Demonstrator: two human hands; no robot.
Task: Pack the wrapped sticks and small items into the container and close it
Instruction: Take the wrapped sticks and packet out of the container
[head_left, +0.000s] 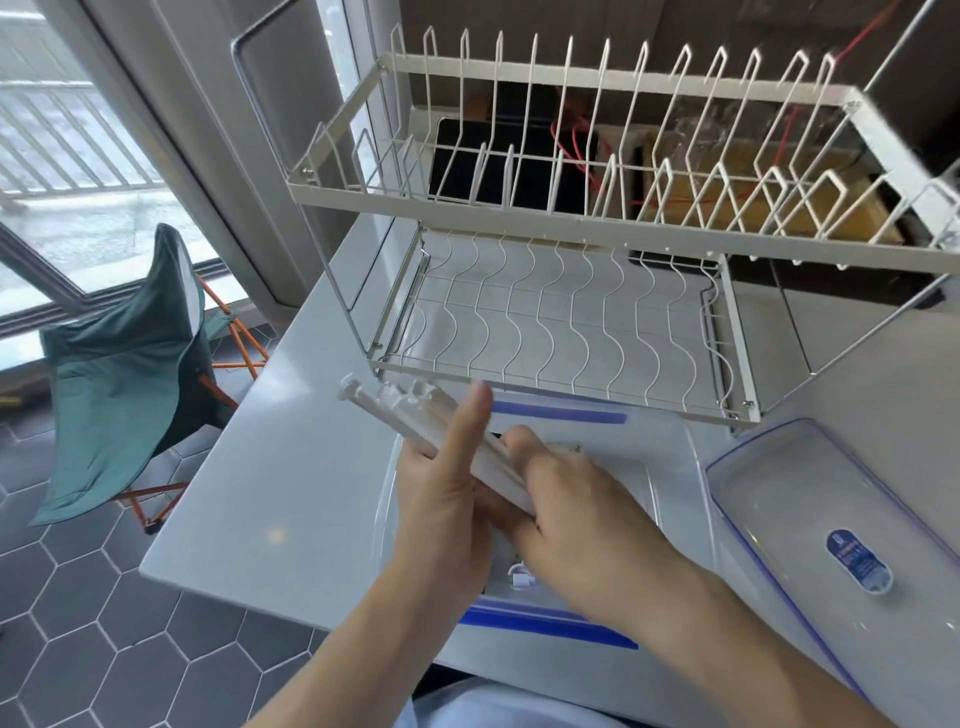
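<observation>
Left hand (441, 488) and right hand (566, 499) together clasp a bundle of white wrapped sticks (415, 421), pressed between left palm and right fingers, far end pointing to 10 o'clock. Bundle is held above the clear container (644, 478) with blue latch flaps, open on the white counter (270, 467); sticks not yet inside. Small white item (519, 578) lies in the container near its 6 o'clock edge; other contents hidden by the hands. Clear lid (810, 499) with blue label lies at 3 o'clock, off the container. White wire dish rack (571, 218) at 12 o'clock. Judged: early-to-middle; sticks to lay in, lid and latches left.
</observation>
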